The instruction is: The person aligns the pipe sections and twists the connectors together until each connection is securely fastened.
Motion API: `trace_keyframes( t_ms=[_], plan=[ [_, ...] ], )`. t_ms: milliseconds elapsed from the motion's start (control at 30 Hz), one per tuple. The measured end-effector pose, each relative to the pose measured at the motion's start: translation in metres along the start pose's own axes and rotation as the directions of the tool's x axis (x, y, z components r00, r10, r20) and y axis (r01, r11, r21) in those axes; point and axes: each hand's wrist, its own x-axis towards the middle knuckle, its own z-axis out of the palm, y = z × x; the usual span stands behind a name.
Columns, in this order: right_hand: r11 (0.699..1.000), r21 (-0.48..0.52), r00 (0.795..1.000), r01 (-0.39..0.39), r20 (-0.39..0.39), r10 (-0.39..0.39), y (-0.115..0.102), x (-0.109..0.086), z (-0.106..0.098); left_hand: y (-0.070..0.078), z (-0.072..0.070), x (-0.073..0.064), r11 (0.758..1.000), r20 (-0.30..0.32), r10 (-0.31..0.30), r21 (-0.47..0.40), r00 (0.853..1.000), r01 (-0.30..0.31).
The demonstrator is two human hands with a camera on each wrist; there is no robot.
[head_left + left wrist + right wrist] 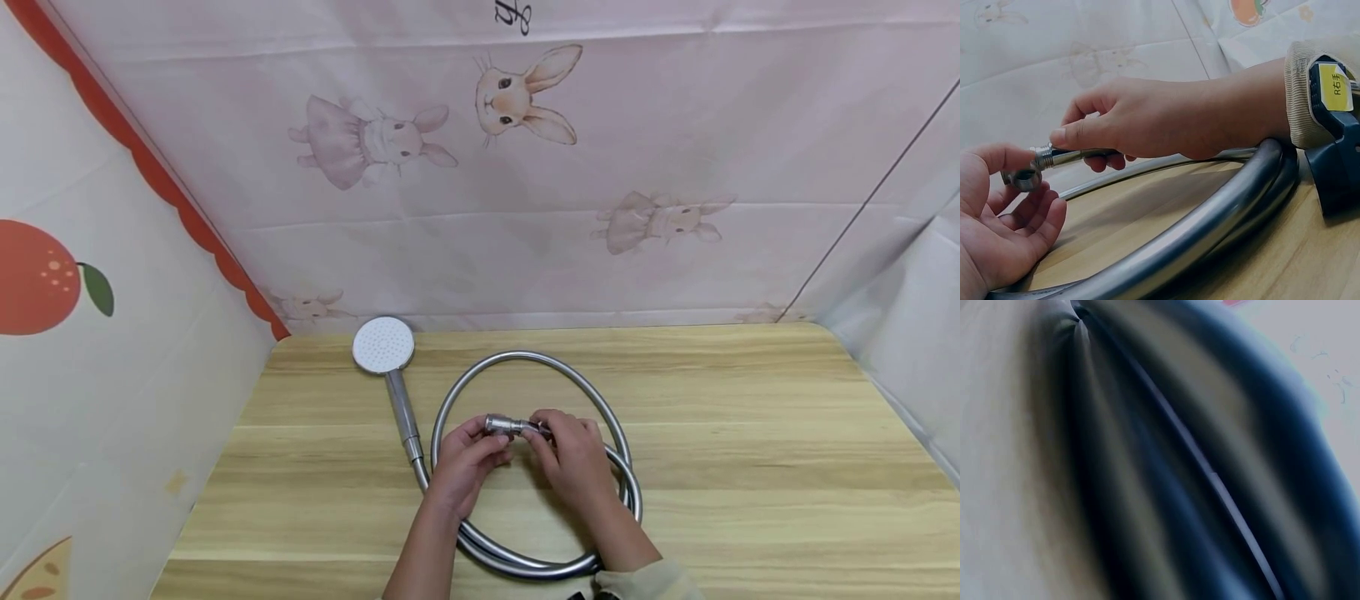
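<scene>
A small silver metal fitting with a round open socket is pinched between the thumb and fingers of my left hand. Its threaded part points toward my right hand. That hand grips the end of the shower hose, thumb on top, where hose end and fitting meet in line. The rest of the silver hose lies coiled around both hands. In the right wrist view, blurred hose lengths fill most of the picture and my fingers are hidden.
A hand shower lies face up at the back left, its grey handle joined to the hose. All rests on a wood-grain table. A rabbit-print sheet hangs behind, and a fruit-print sheet at left.
</scene>
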Motion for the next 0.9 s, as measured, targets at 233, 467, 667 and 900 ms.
trace_keyframes(
  t_ms=[233, 467, 667, 900],
  plan=[
    [1.000, 0.004, 1.000, 0.014, -0.010, -0.014, 0.0009, -0.0006, 0.0011, -0.0015, -0.0009, 0.0009, 1.000, -0.004, -0.002, -0.001, 1.000, 0.002],
    [0.999, -0.010, 0.999, 0.045, -0.029, -0.045, 0.0021, -0.0013, 0.0020, -0.0009, -0.0003, 0.0000, 1.000, -0.015, 0.002, 0.001, 1.000, -0.002],
    [0.999, 0.000, 0.999, 0.044, -0.004, -0.044, 0.0021, -0.0013, 0.0010, -0.0012, -0.0001, 0.0002, 1.000, -0.014, 0.003, 0.004, 1.000, -0.003],
    [0.999, -0.002, 0.999, 0.041, 0.020, -0.041, 0.0016, -0.0015, 0.0007, -0.0013, -0.0009, 0.0005, 1.000, -0.013, -0.002, 0.015, 1.000, 0.002]
  ],
)
